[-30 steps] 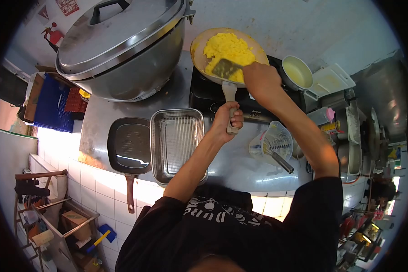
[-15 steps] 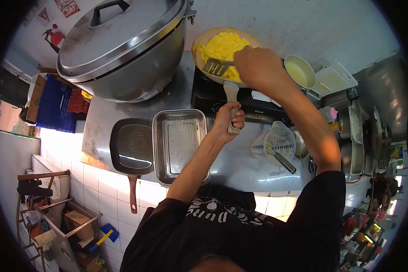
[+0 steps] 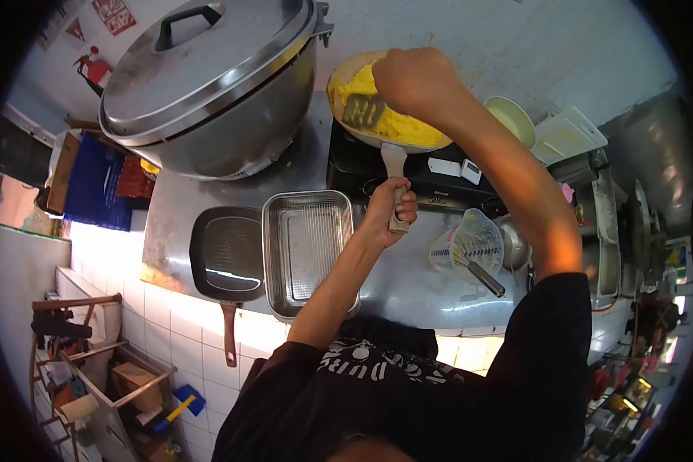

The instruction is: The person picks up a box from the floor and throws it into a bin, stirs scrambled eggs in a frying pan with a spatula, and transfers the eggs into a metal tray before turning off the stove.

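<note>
Stainless counter (image 3: 292, 171) set vs. a scuffed wall (image 3: 516, 58); lg lidded pot (image 3: 223, 127) parked at approx. 9 o'clock from the frying pan (image 3: 333, 91). Hands apart: pan handle (image 3: 393, 162) gripped in L hand (image 3: 389, 212), spatula (image 3: 362, 112) held in R hand (image 3: 420, 85), its grip hidden by the fist. Yellow egg-like mix (image 3: 408, 129) in pan, which is set on the blk stove (image 3: 354, 171); spatula head laid on mix at approx. 9 o'clock. R hand's just been moved up & left, so more mix at 5 o'clock is exposed. From L hand: wire-mesh-look tray (image 3: 308, 254) at 8 o'clock, w/ dark square pan (image 3: 227, 246) beside it; clear jug (image 3: 481, 231) at 4 o'clock, whisk (image 3: 481, 276) leaning inside.
</note>
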A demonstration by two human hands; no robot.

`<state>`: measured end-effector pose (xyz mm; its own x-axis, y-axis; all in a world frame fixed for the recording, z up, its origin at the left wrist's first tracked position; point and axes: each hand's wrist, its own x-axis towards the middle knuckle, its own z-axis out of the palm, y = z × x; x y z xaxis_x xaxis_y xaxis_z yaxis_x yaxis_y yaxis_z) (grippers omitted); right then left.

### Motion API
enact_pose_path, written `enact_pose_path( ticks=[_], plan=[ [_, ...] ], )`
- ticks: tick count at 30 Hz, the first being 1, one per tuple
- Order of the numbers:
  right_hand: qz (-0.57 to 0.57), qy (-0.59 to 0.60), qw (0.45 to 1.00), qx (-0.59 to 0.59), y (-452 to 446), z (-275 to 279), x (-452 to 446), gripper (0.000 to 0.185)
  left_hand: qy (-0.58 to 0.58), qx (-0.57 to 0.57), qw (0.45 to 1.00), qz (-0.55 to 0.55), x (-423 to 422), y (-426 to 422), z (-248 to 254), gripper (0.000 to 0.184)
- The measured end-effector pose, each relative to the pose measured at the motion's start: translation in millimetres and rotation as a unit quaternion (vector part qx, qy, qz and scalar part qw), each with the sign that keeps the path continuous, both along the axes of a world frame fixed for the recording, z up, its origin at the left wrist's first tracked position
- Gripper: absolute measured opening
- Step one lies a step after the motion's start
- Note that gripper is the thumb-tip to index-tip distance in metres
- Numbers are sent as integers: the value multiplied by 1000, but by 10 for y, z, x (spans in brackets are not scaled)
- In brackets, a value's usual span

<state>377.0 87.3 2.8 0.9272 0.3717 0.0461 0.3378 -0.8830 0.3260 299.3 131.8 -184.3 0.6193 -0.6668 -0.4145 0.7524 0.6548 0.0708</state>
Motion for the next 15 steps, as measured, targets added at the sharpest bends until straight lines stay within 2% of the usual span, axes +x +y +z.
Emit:
enact_pose_path(
  ticks=[2, 3, 5, 9, 11, 15],
  plan=[
    [42, 31, 998, -46, 43, 32, -203, 16, 6, 8, 1000, 2, 10, 14, -9, 8],
    [41, 36, 998, -44, 32, -124, -173, 16, 12, 3, 1000, 0, 13, 12, -20, 8],
    [-60, 98, 990, -81, -19, -497, 2, 16, 15, 0, 1000, -7, 10, 4, -28, 8],
    [-113, 69, 990, -52, -417, -427, 204, 18, 5, -2, 1000, 0, 10, 11, -10, 8],
    [-105, -11, 994, -25, -694, -400, 206, 17, -2, -10, 1000, -8, 19, 8, 3, 8],
    [-142, 49, 988, -33, -914, 34, -211, 17, 2, -13, 1000, -2, 34, 12, -2, 8]
  ],
)
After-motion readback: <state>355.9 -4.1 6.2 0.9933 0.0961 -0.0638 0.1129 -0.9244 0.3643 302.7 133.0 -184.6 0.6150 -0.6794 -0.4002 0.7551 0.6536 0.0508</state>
